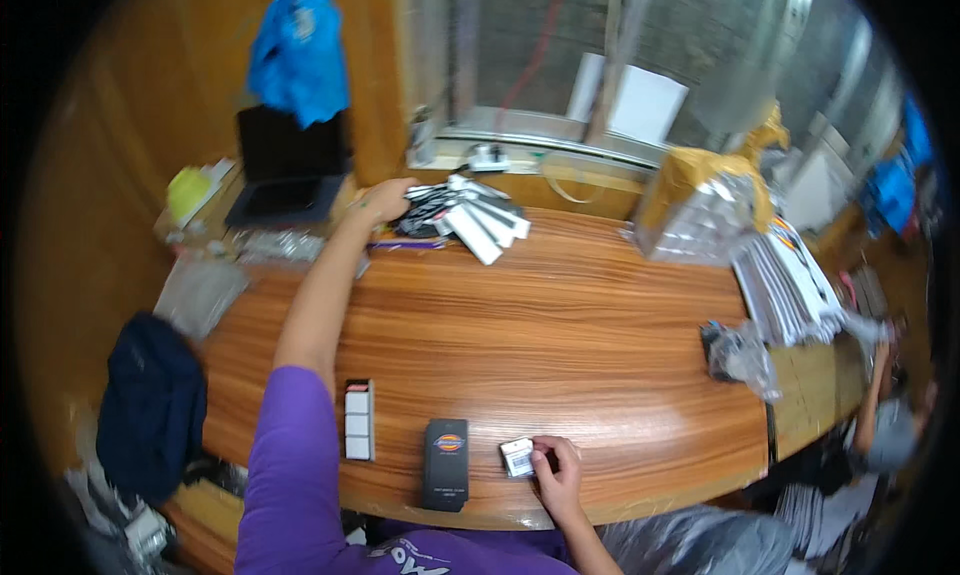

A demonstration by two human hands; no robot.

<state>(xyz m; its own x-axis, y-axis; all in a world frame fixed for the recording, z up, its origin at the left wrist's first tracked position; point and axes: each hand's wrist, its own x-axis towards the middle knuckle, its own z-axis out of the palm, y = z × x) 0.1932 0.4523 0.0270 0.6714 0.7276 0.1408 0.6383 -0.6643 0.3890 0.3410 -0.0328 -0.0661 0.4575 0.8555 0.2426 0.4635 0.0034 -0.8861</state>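
Note:
My left arm stretches far across the table, and my left hand [388,200] is at the near-left side of a heap of black cords and white strip tags [475,227]. Its fingers are blurred against the dark cords, so I cannot make out a grip. Close to the front edge, my right hand [560,472] pinches a small white printed label piece [518,458] with dark edges between thumb and fingers. Left of it lies a dark grey flat box [446,465] with an orange and blue emblem. Further left rests a narrow strip of white labels [359,421] with a red end.
A laptop [290,165] stands open at the back left, near clear plastic bags [203,293] and a dark blue bag [150,405]. On the right are a yellow-taped package [690,210], a paper stack [785,280] and a plastic-wrapped bundle [742,357]. Another person [890,425] is at far right.

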